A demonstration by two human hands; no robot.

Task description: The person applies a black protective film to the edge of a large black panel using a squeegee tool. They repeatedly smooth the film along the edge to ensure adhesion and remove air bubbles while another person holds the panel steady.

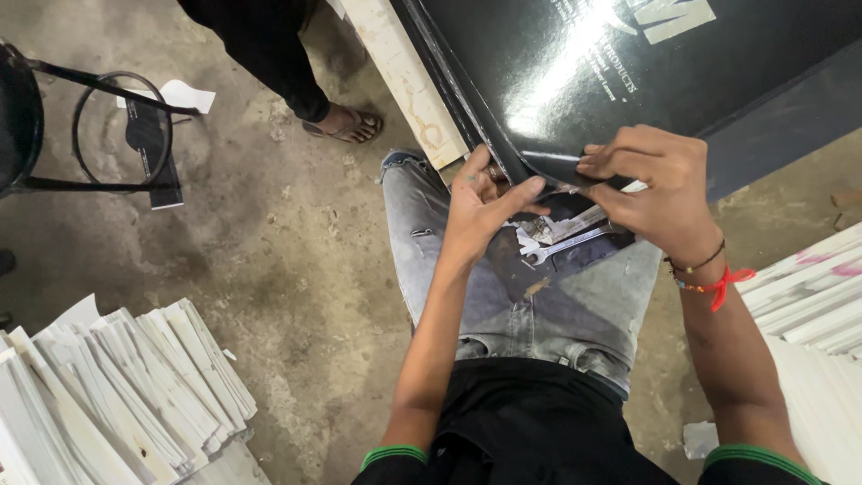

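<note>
Head view, looking straight down at the lap. Nearest: black shirt with green-trimmed sleeves, grey jeans (557, 310). Red thread and bead bracelets (714, 280) on the right wrist.

Left hand (480, 202) is closed in a pinch on the lower edge of a glossy black sheet (628, 72), thumb on top, fingers tucked under. Right hand (655, 184) is closed on the same edge, fingers curled over and pressing down. Both grip one edge close together, probably to keep it taut and steady while it is worked. The sheet's edge sits just above the knees; the rest of it runs up and away over a pale wooden board (404, 81), which looks like its support.

A metal spanner (575, 241) lies on a dark scrap across the lap, under the hands, likely parked there for reach. Torn bits of white paper beside it.

Further out: stacks of white strips (135, 386) on the concrete floor at left, more white strips (817, 296) at right. Black metal stool frame (99, 135) top left. Another person's sandalled foot (346, 121) near the board, well apart from the hands.
</note>
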